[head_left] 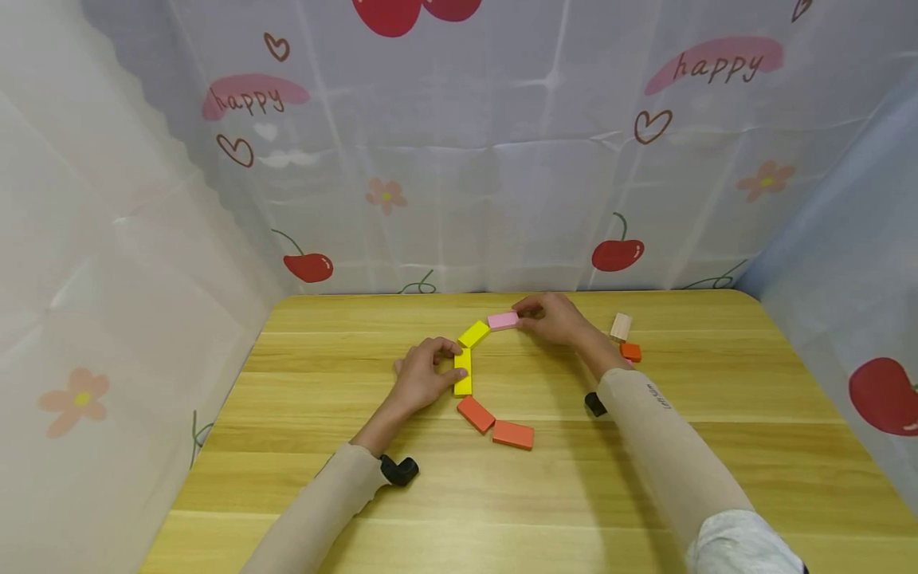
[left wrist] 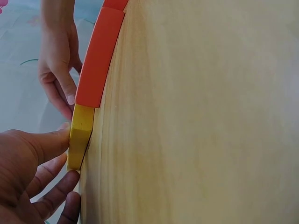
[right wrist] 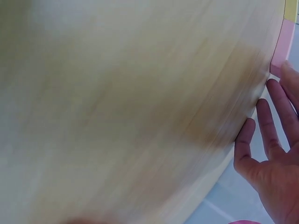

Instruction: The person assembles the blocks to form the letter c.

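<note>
Bench (head_left: pixel 645 478): wood, frame centre, printed curtains on three sides.

Blocks, flat, in an arc at mid-frame: pink block (head_left: pixel 503 320) at top, slanted yellow block (head_left: pixel 473 333), upright yellow block (head_left: pixel 463 371), two orange blocks (head_left: pixel 476 414) (head_left: pixel 512 434) at bottom.

Spares: pale block (head_left: pixel 620 327) and small orange block (head_left: pixel 631 351), right of the arc, well apart from it.

Left hand (head_left: pixel 423 375): fingers curled, thumb and fingertips pinching the upright yellow block.

Right hand (head_left: pixel 552 317): fingertips pinch the pink block's right end.

Step, as judged: seating the pink block as the arc's newest link. Next move likely calls for closing its joint with the slanted yellow block, then fetching a spare.

Hard to read: right wrist view blurred, pink block cut off at its edge; left wrist view hides the arc's far end.
</note>
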Demonstrator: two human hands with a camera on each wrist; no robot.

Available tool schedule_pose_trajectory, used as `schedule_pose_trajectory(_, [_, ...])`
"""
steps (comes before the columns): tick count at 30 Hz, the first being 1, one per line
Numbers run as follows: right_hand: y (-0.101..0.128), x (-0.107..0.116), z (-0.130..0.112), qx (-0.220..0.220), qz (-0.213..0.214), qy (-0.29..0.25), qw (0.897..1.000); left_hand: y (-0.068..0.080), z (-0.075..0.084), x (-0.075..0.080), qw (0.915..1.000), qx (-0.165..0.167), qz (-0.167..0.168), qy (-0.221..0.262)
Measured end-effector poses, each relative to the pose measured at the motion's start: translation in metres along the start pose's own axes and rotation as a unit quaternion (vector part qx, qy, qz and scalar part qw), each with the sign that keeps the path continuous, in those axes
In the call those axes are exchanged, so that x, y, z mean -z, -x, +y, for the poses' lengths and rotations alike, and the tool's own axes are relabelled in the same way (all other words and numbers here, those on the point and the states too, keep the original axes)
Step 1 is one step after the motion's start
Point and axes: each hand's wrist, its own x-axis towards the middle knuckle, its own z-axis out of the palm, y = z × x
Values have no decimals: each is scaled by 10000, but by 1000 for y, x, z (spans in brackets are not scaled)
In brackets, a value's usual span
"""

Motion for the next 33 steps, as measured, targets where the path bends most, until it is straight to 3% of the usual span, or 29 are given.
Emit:
schedule_pose_trajectory(8, [18,18,11,16,-279,-121,9995,3,-2,0,10000,45,-23,-48])
schedule_pose_trajectory(14, [44,55,29,-79,-273,168,9995,2,0,1,10000,-34,-9,-19])
schedule_pose_trajectory(21, [81,96,65,-516,-111,469,9975,2,2,2,10000,-48,19,-28])
schedule_pose_trajectory(27, [102,104,93,-385,188,633,9971,3,3,2,10000,-4,-17,-13])
schedule_pose_trajectory(33, [107,104,100,-51,269,644,9975,3,4,0,10000,-1,5,-13])
